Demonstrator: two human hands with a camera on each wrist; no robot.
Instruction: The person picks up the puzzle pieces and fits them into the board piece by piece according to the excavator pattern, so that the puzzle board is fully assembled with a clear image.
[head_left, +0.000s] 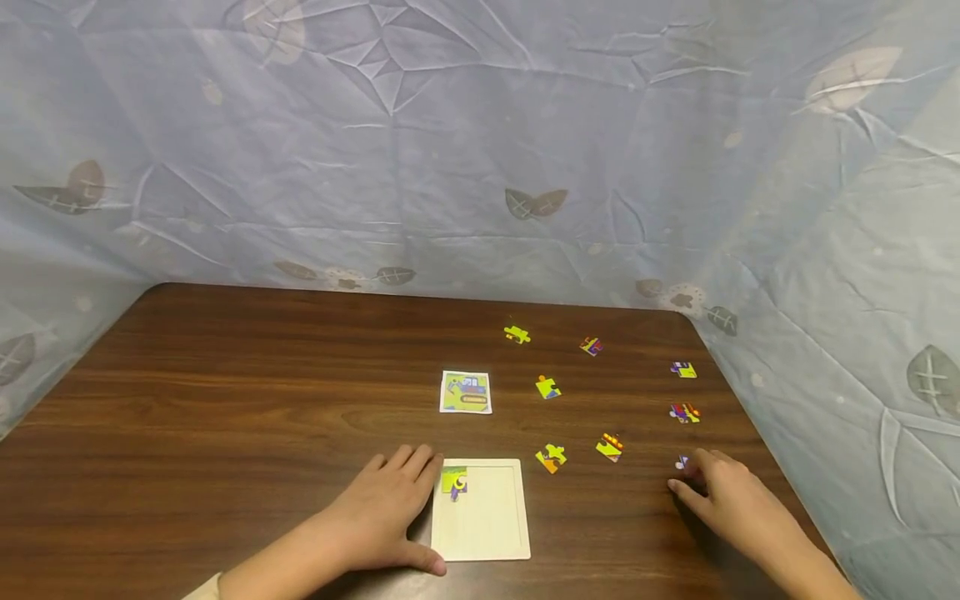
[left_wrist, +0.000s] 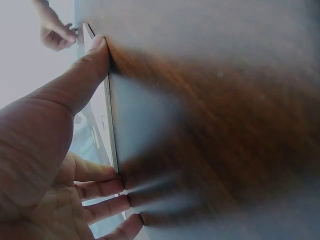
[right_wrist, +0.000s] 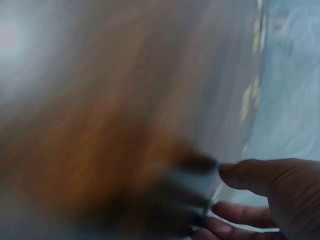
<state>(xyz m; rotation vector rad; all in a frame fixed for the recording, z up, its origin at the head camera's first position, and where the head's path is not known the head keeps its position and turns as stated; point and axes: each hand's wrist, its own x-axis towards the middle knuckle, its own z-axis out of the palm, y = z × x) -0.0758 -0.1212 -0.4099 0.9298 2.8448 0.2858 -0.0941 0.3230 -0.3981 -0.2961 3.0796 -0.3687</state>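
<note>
My left hand (head_left: 390, 512) rests at the left side of a shallow wooden puzzle tray (head_left: 487, 533). Its thumb lies at the near corner and its fingertips at the upper left edge; the left wrist view shows these fingers extended along the tray (left_wrist: 111, 120). One green puzzle piece (head_left: 453, 481) with purple and yellow sits in the tray's upper left corner. Over at the right, my right hand (head_left: 731, 492) reaches down with fingertips right at a small purple and white puzzle piece (head_left: 681, 462), partly hidden by them. Thumb and fingers (right_wrist: 245, 215) stand apart in the right wrist view.
Several loose puzzle pieces lie scattered, among them a green and orange piece (head_left: 551, 458) and a red and yellow piece (head_left: 685, 413). A square picture card (head_left: 466, 392) of a digger lies beyond the tray. Patterned cloth (head_left: 465, 167) hangs around the brown table (head_left: 262, 400).
</note>
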